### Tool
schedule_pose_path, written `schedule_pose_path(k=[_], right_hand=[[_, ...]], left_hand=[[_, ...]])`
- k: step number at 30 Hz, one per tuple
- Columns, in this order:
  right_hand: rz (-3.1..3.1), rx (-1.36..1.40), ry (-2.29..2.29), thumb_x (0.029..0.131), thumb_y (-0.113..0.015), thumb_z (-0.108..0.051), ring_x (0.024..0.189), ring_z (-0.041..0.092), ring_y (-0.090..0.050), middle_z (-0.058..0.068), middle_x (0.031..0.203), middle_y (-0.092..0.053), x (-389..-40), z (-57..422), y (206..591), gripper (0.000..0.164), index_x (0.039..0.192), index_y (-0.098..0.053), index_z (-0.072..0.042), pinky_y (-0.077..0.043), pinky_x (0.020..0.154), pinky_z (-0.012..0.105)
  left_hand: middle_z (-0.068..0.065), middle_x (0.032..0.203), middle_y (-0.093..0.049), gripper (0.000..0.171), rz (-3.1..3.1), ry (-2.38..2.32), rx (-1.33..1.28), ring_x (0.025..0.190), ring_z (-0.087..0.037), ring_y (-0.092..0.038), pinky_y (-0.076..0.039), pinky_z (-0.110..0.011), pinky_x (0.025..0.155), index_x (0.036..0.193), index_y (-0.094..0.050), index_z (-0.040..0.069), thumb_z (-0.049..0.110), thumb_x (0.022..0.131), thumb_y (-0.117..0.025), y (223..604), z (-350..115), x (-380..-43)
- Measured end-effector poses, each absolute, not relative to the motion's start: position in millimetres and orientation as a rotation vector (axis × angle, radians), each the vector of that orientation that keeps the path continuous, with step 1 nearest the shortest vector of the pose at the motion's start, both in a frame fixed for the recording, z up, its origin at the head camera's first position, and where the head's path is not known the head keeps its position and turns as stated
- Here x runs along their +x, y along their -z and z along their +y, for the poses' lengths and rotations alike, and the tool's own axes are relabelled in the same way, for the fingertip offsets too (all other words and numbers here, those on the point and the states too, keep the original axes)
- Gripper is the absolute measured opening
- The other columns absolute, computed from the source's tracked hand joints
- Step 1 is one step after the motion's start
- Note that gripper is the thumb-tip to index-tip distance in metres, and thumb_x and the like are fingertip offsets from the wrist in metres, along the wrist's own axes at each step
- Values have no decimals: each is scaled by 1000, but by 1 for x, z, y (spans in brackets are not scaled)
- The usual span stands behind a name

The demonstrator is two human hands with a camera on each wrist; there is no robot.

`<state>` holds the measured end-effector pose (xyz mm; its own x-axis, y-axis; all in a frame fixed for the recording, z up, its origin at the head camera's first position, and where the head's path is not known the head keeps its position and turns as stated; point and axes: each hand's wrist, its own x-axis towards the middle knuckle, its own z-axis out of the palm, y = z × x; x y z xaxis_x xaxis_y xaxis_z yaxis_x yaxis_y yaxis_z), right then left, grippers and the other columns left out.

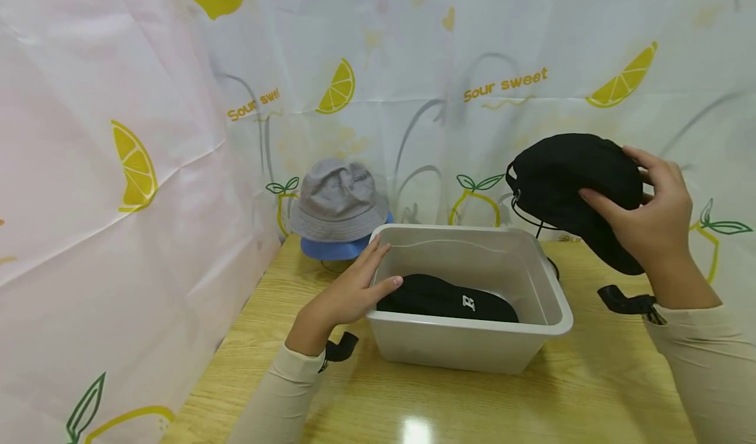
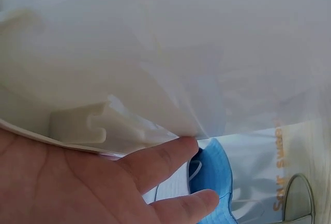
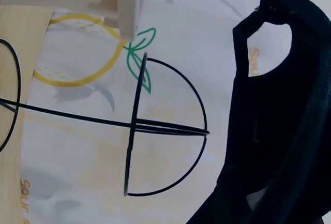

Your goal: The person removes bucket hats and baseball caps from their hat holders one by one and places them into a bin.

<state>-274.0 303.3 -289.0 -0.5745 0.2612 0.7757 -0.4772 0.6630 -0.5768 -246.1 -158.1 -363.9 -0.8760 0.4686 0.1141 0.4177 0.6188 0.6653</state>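
Note:
My right hand (image 1: 661, 208) holds a black baseball cap (image 1: 573, 175) in the air over the right rear of the table, thumb on the near side and fingers behind. Its adjustable back strap opening faces left, and in the right wrist view the cap's dark underside (image 3: 279, 131) fills the right edge. A light grey plastic bin (image 1: 466, 329) stands before me. Inside it lies another black cap (image 1: 437, 296) with a white letter patch. My left hand (image 1: 348, 293) rests on the bin's left rim, fingers extended along the outside and thumb over the edge.
Behind the bin at left, a grey bucket hat (image 1: 339, 198) sits on top of a blue hat (image 1: 331, 249). A black wire stand (image 3: 133, 125) with a half-round top is at the right behind the bin. Lemon-printed cloth (image 1: 378, 136) hangs around the wooden table (image 1: 254, 352).

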Motion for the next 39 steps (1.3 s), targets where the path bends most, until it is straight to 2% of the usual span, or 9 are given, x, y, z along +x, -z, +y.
schedule_pose_path(k=[12,17,22,36,39], right_hand=[[-2045,247,-971,75,-94,-17,111,-11,-47,-30,128,-50,-268,292,273,79,145,-61,-33,-36,85,8],[-2093,299,-959,76,-93,-18,118,-12,-43,-11,137,-58,-266,284,269,79,146,-60,-32,-36,86,6],[-2128,345,-940,76,-94,-19,113,-13,-43,5,138,-57,-262,273,265,80,147,-59,-32,-36,86,6],[-2128,503,-841,72,-96,-16,110,-10,-47,8,133,-60,-254,247,254,83,146,-61,-29,-37,87,3],[-2145,520,-829,73,-96,-16,110,3,-54,10,133,-61,-254,244,254,84,147,-60,-28,-37,87,3]], left_hand=[[0,176,8,87,2763,-1108,741,161,-24,-9,-22,-55,126,168,-16,17,65,103,-48,362,-156,-243],[-1,176,7,86,2763,-1110,748,161,-25,-9,-22,-56,126,168,-16,17,64,103,-48,362,-156,-243],[-2,176,7,86,2758,-1119,759,161,-27,-8,-22,-57,126,168,-16,15,62,104,-49,363,-157,-243],[-1,175,6,85,2770,-1108,759,161,-27,-10,-22,-56,126,168,-16,15,61,104,-48,361,-157,-245],[-1,175,6,85,2767,-1110,762,161,-27,-10,-22,-56,126,168,-16,15,61,104,-48,361,-157,-245]])
